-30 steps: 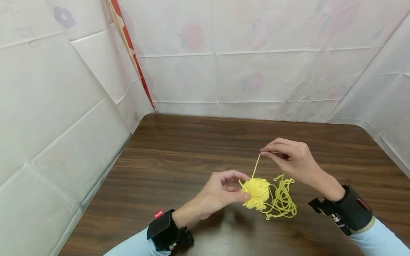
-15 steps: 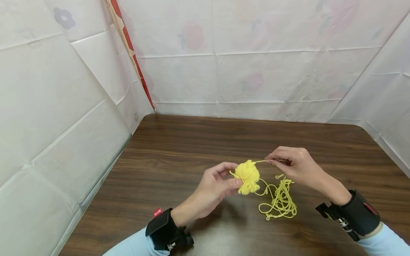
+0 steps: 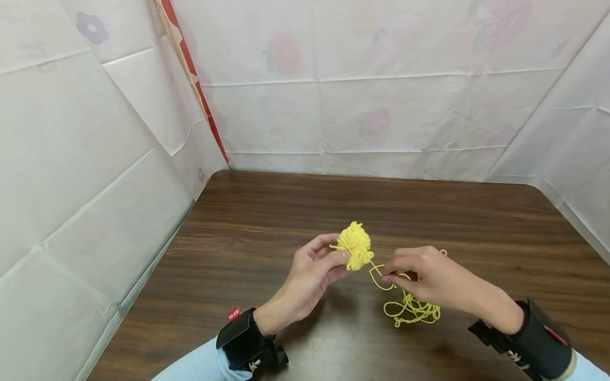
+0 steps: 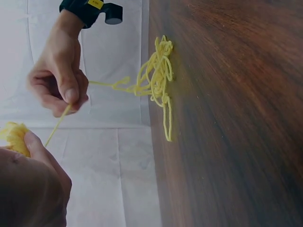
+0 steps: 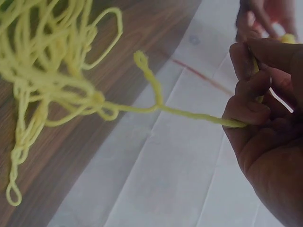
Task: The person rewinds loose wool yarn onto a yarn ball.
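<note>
2 hands: both busy w/ yellow yarn, raised above a dark wood tabletop [image 3: 267, 211].
Left hand [image 3: 312, 270]: fingers curled, thumb & fingertips pinching a small yarn ball [image 3: 355, 246]; ball held off the tabletop, just left of the other hand.
Right hand [image 3: 424, 278]: fingers curled, thumb & forefinger pinching 1 strand [image 5: 189, 113] of yarn; hand sits just right of & slightly below the ball.
Strand: runs taut from ball down to the right-hand pinch (left wrist view shows it as a straight line btwn the 2 hands), then carries on past the fingers to the loose pile.
Loose yarn pile [image 3: 412, 312]: tangled loops lying on the tabletop, below & partly under the right hand; in right wrist view, 1 small loop sticks up from the strand near the tangle.
Wrists: black straps on both, light blue sleeves behind.
Surround: white sheeting w/ faint flower prints on 3 sides; red-edged strip [image 3: 190, 79] in the back-left corner.
</note>
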Tool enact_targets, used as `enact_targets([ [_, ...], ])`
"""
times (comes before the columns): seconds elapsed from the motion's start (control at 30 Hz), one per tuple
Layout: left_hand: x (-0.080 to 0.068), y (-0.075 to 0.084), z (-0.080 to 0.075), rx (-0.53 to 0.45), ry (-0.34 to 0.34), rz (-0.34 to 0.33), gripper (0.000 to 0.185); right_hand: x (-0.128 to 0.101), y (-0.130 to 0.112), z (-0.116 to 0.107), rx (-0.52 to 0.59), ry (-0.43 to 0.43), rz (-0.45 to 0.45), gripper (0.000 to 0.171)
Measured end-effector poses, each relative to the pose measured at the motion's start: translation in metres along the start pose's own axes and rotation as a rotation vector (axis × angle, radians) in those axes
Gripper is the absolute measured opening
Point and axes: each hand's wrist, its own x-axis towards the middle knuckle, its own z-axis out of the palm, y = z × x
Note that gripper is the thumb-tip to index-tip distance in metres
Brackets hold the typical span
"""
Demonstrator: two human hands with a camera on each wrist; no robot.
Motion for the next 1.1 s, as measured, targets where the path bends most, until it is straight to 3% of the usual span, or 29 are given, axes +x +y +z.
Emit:
enact_targets([
  [0.13,0.001,-0.001,-0.001,0.045,0.047,0.015,0.036,0.002,-0.011,0.003,-0.023,-0.011,-0.042,0.024],
  [0.2,0.002,-0.002,0.000,0.078,0.071,0.029,0.036,0.003,-0.016,0.005,-0.040,-0.005,-0.069,0.018],
  [0.43,0.002,-0.005,-0.002,0.268,0.121,0.082,0.035,0.007,-0.033,0.007,-0.099,0.008,-0.118,0.007],
  [0.47,0.002,-0.005,-0.002,0.295,0.118,0.084,0.034,0.007,-0.035,0.008,-0.110,0.010,-0.119,0.005],
  [0.63,0.001,-0.005,0.000,0.421,0.086,0.097,0.032,0.009,-0.043,0.010,-0.164,0.017,-0.126,0.032],
  [0.8,-0.001,-0.007,0.003,0.537,0.060,0.100,0.029,0.011,-0.047,0.010,-0.188,0.056,-0.186,0.030],
  [1.1,-0.007,-0.010,0.005,0.695,-0.053,0.126,0.028,0.013,-0.045,0.005,-0.277,0.168,-0.322,0.027],
])
